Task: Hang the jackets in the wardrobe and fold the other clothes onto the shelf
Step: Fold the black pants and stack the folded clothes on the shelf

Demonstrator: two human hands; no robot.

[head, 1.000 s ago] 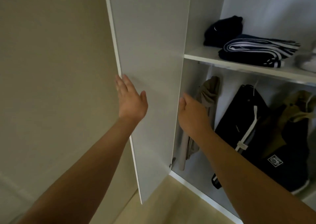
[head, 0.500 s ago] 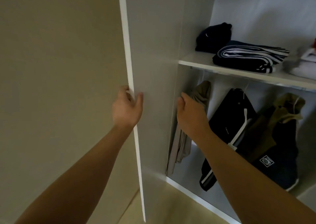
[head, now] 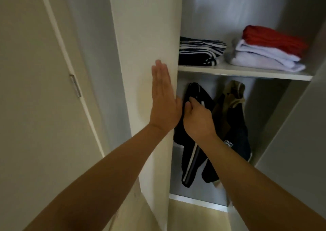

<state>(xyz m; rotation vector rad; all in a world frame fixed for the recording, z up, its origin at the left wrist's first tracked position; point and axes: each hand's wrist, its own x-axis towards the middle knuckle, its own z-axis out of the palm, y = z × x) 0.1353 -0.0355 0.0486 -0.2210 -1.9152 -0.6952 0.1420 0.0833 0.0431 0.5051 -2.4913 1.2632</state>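
Observation:
My left hand (head: 163, 100) lies flat, fingers straight, on the outer face of the white wardrobe door (head: 146, 36), close to its free edge. My right hand (head: 198, 119) is just past that edge with curled fingers, in front of a hanging black jacket (head: 189, 160) with a white stripe; whether it grips anything is unclear. An olive and navy jacket (head: 234, 107) hangs to the right. On the shelf (head: 247, 72) lie a folded black-and-white striped garment (head: 199, 52) and a white stack (head: 264, 59) topped by a red piece (head: 273, 38).
A second closed door with a metal handle (head: 75, 86) is at the left. Another white door panel (head: 299, 142) stands open at the right. Pale floor (head: 194, 216) shows below the wardrobe's bottom edge.
The left door has swung toward the wardrobe, covering the beige hanging garment and the dark folded item. My left hand went from gripping the door's edge to lying flat on its outer face.

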